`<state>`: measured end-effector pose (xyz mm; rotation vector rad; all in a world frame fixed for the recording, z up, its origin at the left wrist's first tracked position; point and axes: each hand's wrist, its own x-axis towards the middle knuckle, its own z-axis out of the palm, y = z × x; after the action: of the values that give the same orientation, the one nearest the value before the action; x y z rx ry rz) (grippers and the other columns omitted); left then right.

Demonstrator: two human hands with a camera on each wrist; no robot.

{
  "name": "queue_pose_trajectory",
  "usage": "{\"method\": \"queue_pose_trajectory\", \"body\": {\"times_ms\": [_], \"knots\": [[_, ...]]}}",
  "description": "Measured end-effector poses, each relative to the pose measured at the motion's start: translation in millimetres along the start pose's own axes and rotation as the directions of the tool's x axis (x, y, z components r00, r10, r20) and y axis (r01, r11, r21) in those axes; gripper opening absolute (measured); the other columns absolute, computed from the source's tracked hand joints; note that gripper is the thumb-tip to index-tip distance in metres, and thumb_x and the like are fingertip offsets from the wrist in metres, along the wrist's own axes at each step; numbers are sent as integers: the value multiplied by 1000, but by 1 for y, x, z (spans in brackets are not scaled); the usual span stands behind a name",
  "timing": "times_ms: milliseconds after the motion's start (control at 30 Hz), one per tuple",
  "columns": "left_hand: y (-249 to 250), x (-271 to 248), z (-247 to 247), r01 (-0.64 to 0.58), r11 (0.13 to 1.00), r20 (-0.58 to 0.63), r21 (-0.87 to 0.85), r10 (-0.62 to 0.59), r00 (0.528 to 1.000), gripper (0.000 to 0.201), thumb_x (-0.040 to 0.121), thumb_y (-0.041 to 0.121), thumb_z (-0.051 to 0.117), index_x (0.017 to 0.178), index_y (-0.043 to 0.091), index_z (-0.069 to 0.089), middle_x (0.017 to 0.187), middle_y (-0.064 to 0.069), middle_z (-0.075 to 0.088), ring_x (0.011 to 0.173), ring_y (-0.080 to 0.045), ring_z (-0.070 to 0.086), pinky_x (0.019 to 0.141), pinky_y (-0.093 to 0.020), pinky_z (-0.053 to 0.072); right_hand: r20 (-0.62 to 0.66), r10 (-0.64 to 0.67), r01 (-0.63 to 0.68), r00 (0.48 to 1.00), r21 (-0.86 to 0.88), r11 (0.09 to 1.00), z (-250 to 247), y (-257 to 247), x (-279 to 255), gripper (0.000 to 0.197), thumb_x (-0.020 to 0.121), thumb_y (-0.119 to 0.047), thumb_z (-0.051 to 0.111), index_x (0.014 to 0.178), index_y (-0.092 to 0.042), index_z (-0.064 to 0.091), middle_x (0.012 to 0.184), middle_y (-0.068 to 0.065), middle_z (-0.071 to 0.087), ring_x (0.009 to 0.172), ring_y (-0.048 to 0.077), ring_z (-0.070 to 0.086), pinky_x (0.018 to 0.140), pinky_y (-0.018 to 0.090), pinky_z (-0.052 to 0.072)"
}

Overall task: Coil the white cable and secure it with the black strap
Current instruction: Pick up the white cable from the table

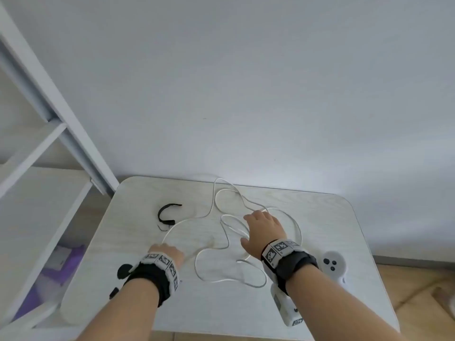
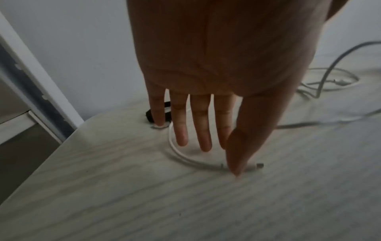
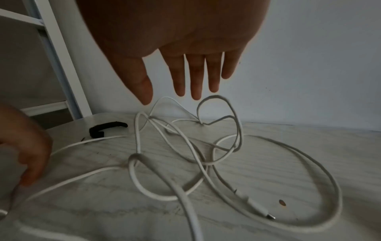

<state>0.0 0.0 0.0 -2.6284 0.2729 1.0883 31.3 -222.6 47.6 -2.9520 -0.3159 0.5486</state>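
The white cable (image 1: 221, 244) lies in loose tangled loops over the middle of the table (image 1: 221, 308). Some loops (image 3: 218, 127) stand up off the surface. One plug end (image 3: 261, 212) lies under my right hand; the other end (image 2: 258, 166) lies by my left thumb. My left hand (image 1: 167, 252) points its straight fingers down, and the thumb tip (image 2: 237, 171) presses the cable near that end. My right hand (image 1: 261, 227) hovers flat and empty just above the loops, fingers (image 3: 195, 84) spread. The curled black strap (image 1: 168, 215) lies beyond my left hand, untouched.
A white controller (image 1: 333, 263) sits at the table's right edge, and black items (image 1: 124, 270) at its left edge. A white shelf frame (image 1: 49, 107) stands to the left with purple things (image 1: 71, 254) low down. The wall is right behind the table.
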Motion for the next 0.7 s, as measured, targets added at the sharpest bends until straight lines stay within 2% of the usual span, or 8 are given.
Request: {"method": "queue_pose_trajectory", "body": {"times_ms": [100, 233, 333, 400, 567, 700], "knots": [[4, 3, 10, 32, 999, 38, 6, -32, 999, 32, 90, 19, 45, 120, 18, 57, 134, -6, 52, 125, -27, 47, 100, -36, 38, -29, 1, 0, 1000, 23, 1000, 0, -1, 0, 54, 81, -36, 51, 131, -18, 39, 137, 3, 42, 130, 24, 34, 112, 36, 26], [7, 7, 17, 14, 1000, -7, -2, -14, 1000, 37, 93, 18, 40, 129, 14, 50, 137, -7, 48, 127, -27, 46, 102, -37, 38, -59, -19, 20, 998, 31, 999, -1, -3, -1, 54, 81, -35, 51, 131, -18, 39, 137, 2, 42, 130, 23, 33, 112, 34, 24], [6, 3, 18, 7, 998, -14, -66, -8, 1000, 36, 94, 15, 35, 127, 11, 47, 134, -10, 49, 124, -29, 49, 100, -37, 40, -77, -28, 30, 997, 32, 999, -2, -5, -2, 54, 82, -35, 51, 132, -19, 39, 138, 2, 41, 131, 23, 32, 112, 34, 23], [4, 0, 14, -1, 990, -33, -144, -4, 999, 34, 93, 14, 34, 125, 11, 44, 130, -12, 51, 118, -30, 52, 95, -39, 42, -83, -30, 33, 996, 39, 999, -3, -6, -1, 55, 82, -35, 51, 132, -19, 38, 138, 2, 41, 132, 22, 32, 112, 35, 24], [-5, -9, -17, -29, 951, -214, -309, -40, 976, 27, 92, 14, 32, 117, 13, 41, 114, -10, 57, 99, -29, 58, 76, -36, 43, -97, -27, 33, 995, 57, 998, -10, -11, -2, 56, 82, -35, 51, 134, -20, 36, 139, 1, 39, 133, 22, 30, 113, 35, 23], [-10, -21, -52, -145, 861, -418, -487, -84, 904, 20, 93, 24, 36, 95, 16, 54, 93, -2, 63, 81, -20, 56, 72, -32, 46, -129, -36, 45, 991, 68, 997, -20, -16, -2, 56, 82, -35, 51, 134, -20, 35, 139, 1, 40, 132, 21, 32, 113, 35, 24]]}}
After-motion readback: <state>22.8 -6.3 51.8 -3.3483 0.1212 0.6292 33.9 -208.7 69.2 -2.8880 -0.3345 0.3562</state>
